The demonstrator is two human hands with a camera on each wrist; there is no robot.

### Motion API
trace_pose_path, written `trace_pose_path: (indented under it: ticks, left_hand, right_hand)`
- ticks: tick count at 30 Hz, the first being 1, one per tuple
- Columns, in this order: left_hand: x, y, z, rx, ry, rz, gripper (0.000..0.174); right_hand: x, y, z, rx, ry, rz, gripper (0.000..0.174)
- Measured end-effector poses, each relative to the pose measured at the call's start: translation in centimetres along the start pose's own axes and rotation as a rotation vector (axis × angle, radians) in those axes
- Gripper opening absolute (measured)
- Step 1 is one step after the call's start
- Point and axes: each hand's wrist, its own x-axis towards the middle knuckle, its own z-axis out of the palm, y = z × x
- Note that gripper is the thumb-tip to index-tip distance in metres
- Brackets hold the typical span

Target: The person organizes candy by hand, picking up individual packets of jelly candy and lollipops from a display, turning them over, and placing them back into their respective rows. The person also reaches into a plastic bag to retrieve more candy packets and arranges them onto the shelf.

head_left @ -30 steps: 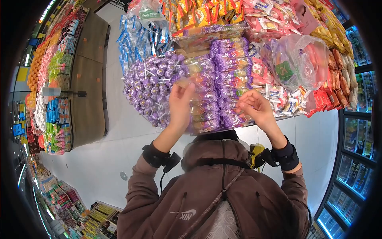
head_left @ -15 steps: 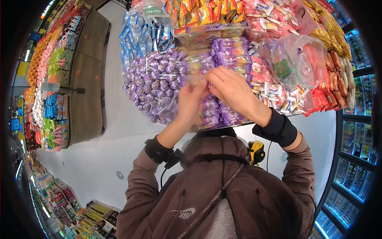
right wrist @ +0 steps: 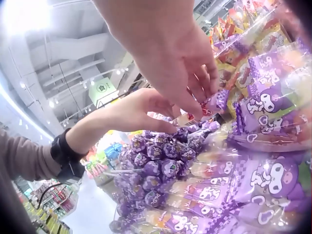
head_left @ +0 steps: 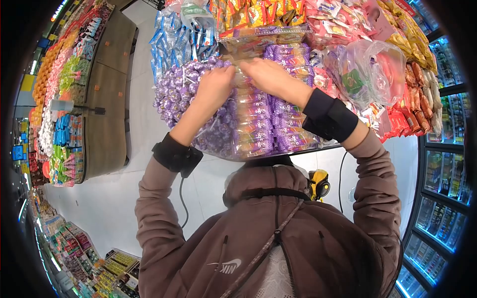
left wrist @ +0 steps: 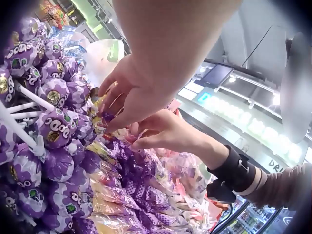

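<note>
My left hand [head_left: 217, 85] and right hand [head_left: 268, 75] meet at the far end of a column of purple-and-clear candy packets [head_left: 253, 119]. In the right wrist view, a small purple-and-red packet [right wrist: 216, 102] sits at the right fingertips, and the left fingers reach in from the other side. The left wrist view has the left fingers curled over a bit of purple and yellow wrapper, with the right fingers close beside them. Purple-wrapped lollipops [left wrist: 54, 127] with white sticks pile up next to the left hand. A second column of purple packets [head_left: 290, 124] lies right of the first.
Blue-wrapped sweets [head_left: 171, 44] and orange-yellow packets [head_left: 258, 15] lie beyond the hands, past a clear divider [head_left: 263, 36]. On the right, a clear plastic bag [head_left: 375, 74] rests over pink sweets. A brown display stand [head_left: 107, 99] stands at the left.
Both hands came together over the left column from apart, then moved forward to its far end. The front packets of that column are now uncovered.
</note>
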Motion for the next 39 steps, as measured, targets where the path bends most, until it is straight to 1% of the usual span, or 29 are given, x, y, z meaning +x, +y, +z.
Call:
trace_pose_path:
  ticks: [3, 6, 9, 12, 15, 18, 21, 24, 27, 30, 31, 33, 36, 37, 38, 39]
  left_hand:
    - [0.5, 0.0, 1.1, 0.022, -0.024, 0.03, 0.017]
    - [0.4, -0.6, 2.6, 0.061, -0.032, 0.087, 0.015]
    - [0.4, -1.0, 3.2, 0.064, -0.032, 0.127, 0.014]
    - [0.2, -1.4, 4.5, 0.121, -0.042, 0.119, 0.015]
    - [0.0, -0.6, 4.4, 0.168, -0.075, 0.117, 0.014]
    - [-0.6, 0.0, 4.0, 0.214, -0.143, 0.139, 0.013]
    - [-1.3, 0.5, 3.8, 0.184, -0.198, 0.119, 0.013]
    - [-1.6, 0.2, 4.8, 0.206, -0.235, 0.132, 0.017]
    - [-1.6, 0.7, 4.4, 0.202, -0.251, 0.118, 0.018]
    - [-1.4, 1.1, 3.6, 0.176, -0.275, 0.101, 0.022]
    - [-1.4, 1.2, 3.0, 0.113, -0.213, 0.077, 0.022]
    - [-1.4, 1.4, 1.3, -0.012, -0.082, 0.027, 0.023]
    - [-2.1, 2.8, -1.2, -0.216, 0.165, -0.086, 0.023]
    - [-2.7, 3.2, -1.5, -0.26, 0.264, -0.105, 0.021]
    - [-3.1, 3.6, -1.7, -0.303, 0.273, -0.131, 0.02]
    - [-3.5, 4.0, -2.0, -0.348, 0.277, -0.154, 0.02]
  right_hand:
    - [0.5, 0.5, 1.2, 0.025, -0.105, 0.027, 0.02]
    - [0.4, 1.0, 2.1, 0.031, -0.15, 0.029, 0.016]
    - [0.5, 1.3, 3.0, 0.014, -0.214, 0.047, 0.018]
    - [0.5, 1.9, 4.7, -0.04, -0.174, 0.003, 0.013]
    - [0.1, 1.7, 4.7, -0.047, -0.203, 0.045, 0.01]
    - [-0.3, 1.9, 5.2, -0.054, -0.071, -0.009, 0.009]
    - [-0.3, 2.1, 5.1, -0.126, -0.123, -0.006, 0.011]
    - [-0.4, 2.3, 4.9, -0.132, -0.162, -0.008, 0.013]
    - [-0.5, 2.2, 4.7, -0.105, -0.201, 0.017, 0.013]
    - [-0.5, 1.8, 3.5, -0.054, -0.209, 0.088, 0.015]
    - [-0.7, 1.2, 2.2, 0.002, -0.128, 0.078, 0.013]
    - [-1.9, -0.6, -2.6, 0.106, 0.031, 0.051, 0.012]
    - [-5.1, -1.0, -10.3, 0.067, 0.285, -0.014, 0.013]
    - [-6.5, -0.7, -12.7, 0.076, 0.324, 0.043, 0.012]
    - [-7.9, -0.5, -15.1, 0.084, 0.338, 0.167, 0.01]
    - [-9.2, 0.4, -17.0, 0.09, 0.358, 0.241, 0.007]
